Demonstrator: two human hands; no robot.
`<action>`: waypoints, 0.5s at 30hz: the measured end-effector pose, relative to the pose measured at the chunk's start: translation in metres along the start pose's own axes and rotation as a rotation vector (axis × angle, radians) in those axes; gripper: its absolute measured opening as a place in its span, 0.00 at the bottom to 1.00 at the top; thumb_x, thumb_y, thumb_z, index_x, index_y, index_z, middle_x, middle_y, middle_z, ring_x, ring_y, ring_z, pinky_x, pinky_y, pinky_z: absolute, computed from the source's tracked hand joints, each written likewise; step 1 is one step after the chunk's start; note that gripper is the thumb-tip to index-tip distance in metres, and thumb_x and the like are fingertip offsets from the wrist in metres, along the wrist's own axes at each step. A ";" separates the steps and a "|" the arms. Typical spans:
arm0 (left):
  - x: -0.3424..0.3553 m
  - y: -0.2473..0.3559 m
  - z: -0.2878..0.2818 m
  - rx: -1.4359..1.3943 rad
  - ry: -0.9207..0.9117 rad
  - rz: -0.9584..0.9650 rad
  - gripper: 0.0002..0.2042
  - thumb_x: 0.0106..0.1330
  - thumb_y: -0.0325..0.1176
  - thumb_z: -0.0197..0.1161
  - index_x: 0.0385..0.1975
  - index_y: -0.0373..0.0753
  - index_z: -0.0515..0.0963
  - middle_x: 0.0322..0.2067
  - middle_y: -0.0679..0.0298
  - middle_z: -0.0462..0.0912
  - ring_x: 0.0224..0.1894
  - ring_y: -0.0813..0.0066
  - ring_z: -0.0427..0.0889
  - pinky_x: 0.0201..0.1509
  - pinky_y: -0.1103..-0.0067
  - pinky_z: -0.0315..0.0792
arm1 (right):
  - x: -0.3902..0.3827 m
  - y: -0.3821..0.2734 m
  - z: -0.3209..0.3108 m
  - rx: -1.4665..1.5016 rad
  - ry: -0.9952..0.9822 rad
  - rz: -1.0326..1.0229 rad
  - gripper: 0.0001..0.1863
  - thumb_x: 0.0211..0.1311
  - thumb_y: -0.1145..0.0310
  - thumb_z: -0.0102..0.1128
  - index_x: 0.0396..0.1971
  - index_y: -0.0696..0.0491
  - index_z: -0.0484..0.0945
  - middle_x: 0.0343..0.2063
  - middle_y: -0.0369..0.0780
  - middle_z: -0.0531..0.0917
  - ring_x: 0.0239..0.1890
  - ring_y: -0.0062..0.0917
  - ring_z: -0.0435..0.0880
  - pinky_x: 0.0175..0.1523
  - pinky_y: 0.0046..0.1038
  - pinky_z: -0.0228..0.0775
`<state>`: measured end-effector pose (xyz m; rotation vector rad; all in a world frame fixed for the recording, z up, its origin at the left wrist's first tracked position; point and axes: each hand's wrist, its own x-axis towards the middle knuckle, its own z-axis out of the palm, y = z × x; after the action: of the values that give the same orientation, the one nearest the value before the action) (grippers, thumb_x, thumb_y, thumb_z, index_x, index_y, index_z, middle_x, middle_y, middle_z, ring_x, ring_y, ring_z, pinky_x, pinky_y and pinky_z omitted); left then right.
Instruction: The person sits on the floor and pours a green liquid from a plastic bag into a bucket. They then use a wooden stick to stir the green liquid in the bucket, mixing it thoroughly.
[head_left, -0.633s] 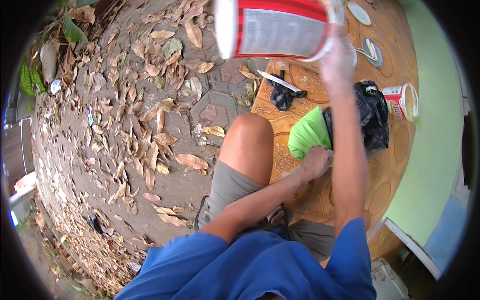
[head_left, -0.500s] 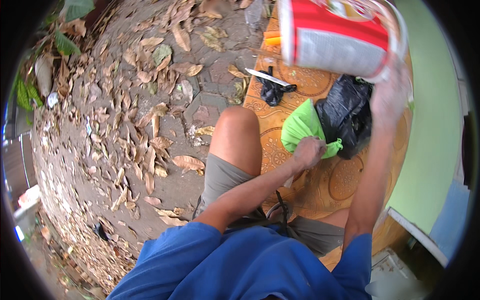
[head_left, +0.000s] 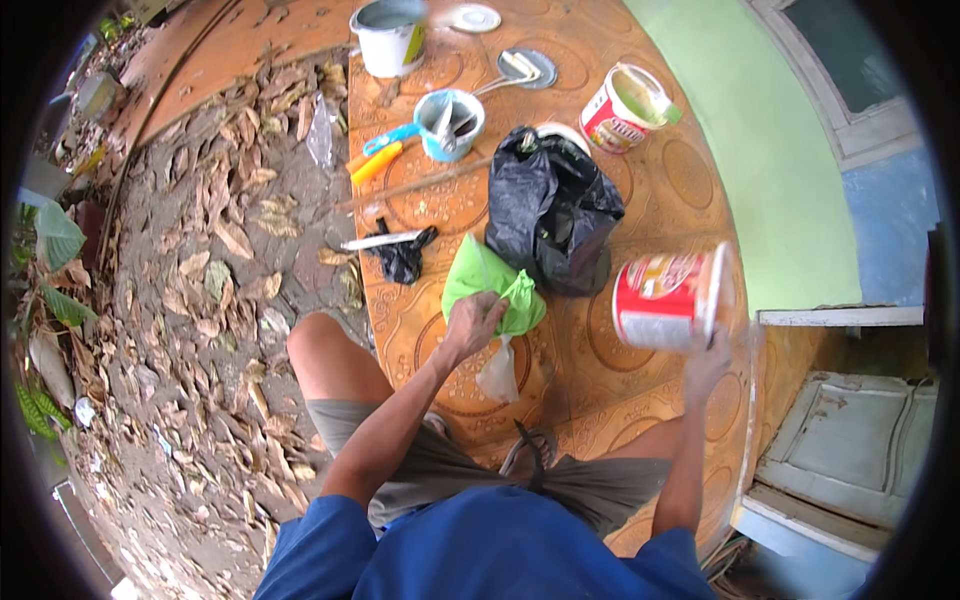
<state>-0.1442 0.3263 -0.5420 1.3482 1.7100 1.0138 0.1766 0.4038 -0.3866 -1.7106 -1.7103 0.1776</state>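
My left hand has its fingers closed on the gathered neck of a bright green bag lying on the tiled ledge. A small clear plastic bag sits just below that hand. On the right, my right hand grips the rim of a red and white plastic tub, which is tipped on its side; its inside is hidden from me. Between the two, a little farther off, a bulky black plastic bag stands beside the green one, its top loosely open.
Farther along the ledge are a white bucket, a light blue pail with tools in it, and another red tub. Orange handles and a small black bag lie leftward. A green wall borders the right.
My right hand has brought the red and white tub from the far right down closer to me. The left hand stays on the green bag. The view has shifted, showing more of the ledge.
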 end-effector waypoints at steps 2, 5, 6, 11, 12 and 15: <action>-0.001 0.002 0.000 -0.015 0.021 -0.028 0.14 0.62 0.40 0.54 0.28 0.34 0.77 0.21 0.51 0.77 0.26 0.59 0.77 0.32 0.70 0.69 | -0.027 0.023 0.020 0.012 -0.014 0.046 0.13 0.56 0.66 0.59 0.21 0.58 0.70 0.15 0.38 0.67 0.19 0.23 0.64 0.26 0.29 0.58; 0.001 0.001 0.003 -0.045 0.036 -0.059 0.14 0.62 0.41 0.54 0.29 0.34 0.77 0.21 0.53 0.77 0.25 0.65 0.76 0.31 0.72 0.69 | -0.069 0.057 0.049 -0.010 -0.076 -0.019 0.10 0.55 0.67 0.59 0.23 0.59 0.72 0.18 0.42 0.71 0.20 0.30 0.69 0.28 0.32 0.61; 0.000 0.004 0.003 -0.065 0.043 -0.078 0.14 0.62 0.41 0.54 0.29 0.33 0.77 0.21 0.54 0.77 0.25 0.67 0.76 0.31 0.73 0.69 | -0.084 0.063 0.057 0.001 -0.134 -0.031 0.09 0.54 0.68 0.59 0.24 0.58 0.72 0.19 0.43 0.72 0.22 0.33 0.70 0.30 0.33 0.61; -0.002 0.026 0.000 -0.007 0.032 -0.154 0.13 0.61 0.38 0.55 0.27 0.33 0.77 0.19 0.54 0.76 0.22 0.67 0.75 0.29 0.74 0.68 | -0.123 0.060 0.069 0.037 -0.305 -0.250 0.06 0.53 0.70 0.57 0.25 0.56 0.71 0.22 0.44 0.73 0.29 0.39 0.73 0.37 0.38 0.62; -0.002 0.029 -0.001 0.022 0.022 -0.178 0.12 0.61 0.37 0.55 0.27 0.33 0.77 0.20 0.54 0.77 0.23 0.66 0.76 0.29 0.73 0.68 | -0.125 0.059 0.069 0.052 -0.356 -0.261 0.06 0.53 0.70 0.57 0.24 0.56 0.71 0.22 0.43 0.73 0.29 0.40 0.73 0.37 0.38 0.62; -0.005 0.019 0.004 -0.027 0.051 -0.128 0.12 0.61 0.37 0.55 0.25 0.33 0.76 0.17 0.55 0.74 0.20 0.70 0.72 0.27 0.74 0.67 | -0.122 0.060 0.068 0.076 -0.382 -0.260 0.08 0.52 0.69 0.58 0.26 0.56 0.71 0.23 0.43 0.73 0.30 0.39 0.73 0.38 0.38 0.63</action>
<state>-0.1316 0.3243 -0.5260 1.1893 1.7902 1.0022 0.1739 0.3240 -0.5158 -1.4463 -2.1543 0.4667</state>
